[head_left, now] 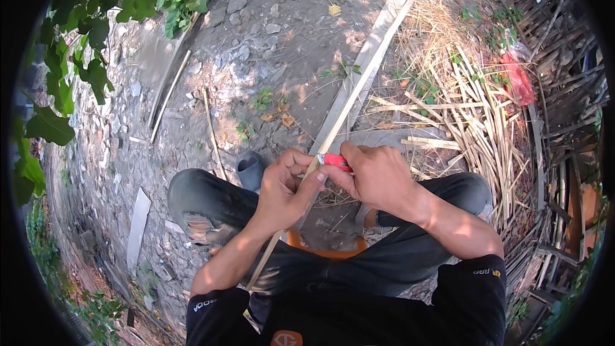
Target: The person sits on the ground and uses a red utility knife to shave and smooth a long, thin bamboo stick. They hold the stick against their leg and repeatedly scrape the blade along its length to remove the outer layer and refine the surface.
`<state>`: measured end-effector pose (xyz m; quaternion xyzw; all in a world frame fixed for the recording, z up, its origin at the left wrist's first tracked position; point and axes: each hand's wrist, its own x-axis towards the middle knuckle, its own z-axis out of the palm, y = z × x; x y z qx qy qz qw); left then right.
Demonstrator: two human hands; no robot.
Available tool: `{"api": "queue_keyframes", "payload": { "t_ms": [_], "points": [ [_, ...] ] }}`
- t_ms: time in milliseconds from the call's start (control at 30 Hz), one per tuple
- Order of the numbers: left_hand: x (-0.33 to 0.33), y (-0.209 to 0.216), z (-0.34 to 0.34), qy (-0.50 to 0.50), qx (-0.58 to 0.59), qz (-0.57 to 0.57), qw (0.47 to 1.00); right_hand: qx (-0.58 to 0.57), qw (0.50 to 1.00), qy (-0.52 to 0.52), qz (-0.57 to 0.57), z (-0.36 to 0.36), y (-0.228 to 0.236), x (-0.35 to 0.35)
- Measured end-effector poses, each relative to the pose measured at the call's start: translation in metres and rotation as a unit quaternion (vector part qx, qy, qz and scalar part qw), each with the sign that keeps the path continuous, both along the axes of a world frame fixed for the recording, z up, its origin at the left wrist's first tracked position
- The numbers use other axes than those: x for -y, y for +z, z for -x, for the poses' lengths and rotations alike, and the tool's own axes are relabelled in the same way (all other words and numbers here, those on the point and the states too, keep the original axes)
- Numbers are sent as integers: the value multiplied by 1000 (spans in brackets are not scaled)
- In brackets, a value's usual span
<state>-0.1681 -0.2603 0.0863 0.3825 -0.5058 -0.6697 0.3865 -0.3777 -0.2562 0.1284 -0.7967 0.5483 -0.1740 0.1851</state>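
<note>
A long, pale strip of bamboo or wood point(366, 75) runs slantwise from the far right, through my hands, to beside my left thigh. My left hand point(285, 186) is closed around it, thumb along its near side. In my right hand point(381, 173) is a small red-handled cutter point(337, 162), pinched between thumb and fingers. Its silvery end touches the strip just beyond my left fingers. Whether a blade is out cannot be made out. Both hands are close together above the gap between my bent knees.
A grey board point(333, 114) lies under the strip. To the right is a pile of split strips point(493, 134), with straw and a red plastic bag point(517, 80) by it. Stacked sticks point(570, 77) line the right edge. Leafy branches point(51, 125) hang at left. An orange seat point(333, 254) shows beneath me.
</note>
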Motion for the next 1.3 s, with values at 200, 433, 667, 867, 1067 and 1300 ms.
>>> {"api": "queue_keyframes", "payload": {
  "t_ms": [200, 433, 667, 867, 1067, 1300],
  "points": [
    [1, 15, -4, -24, 8, -56, 998, -29, 969, -225, 92, 41, 20, 57],
    [-9, 4, -6, -7, -19, -30, 999, 141, 948, -267, 107, 80, 51, 37],
    [-8, 2, -8, 25, -5, -10, 1000, -37, 999, -32, 22, -4, 6, 3],
    [-19, -3, -4, 5, -3, 18, 1000, -1, 951, -301, 72, 84, 25, 65],
    [-17, -6, -4, 18, -25, -2, 1000, -40, 988, -126, 74, 24, 18, 15],
    [-28, 3, -23, -25, -33, -24, 999, -8, 894, -423, 149, 210, 41, 94]
  ]
}}
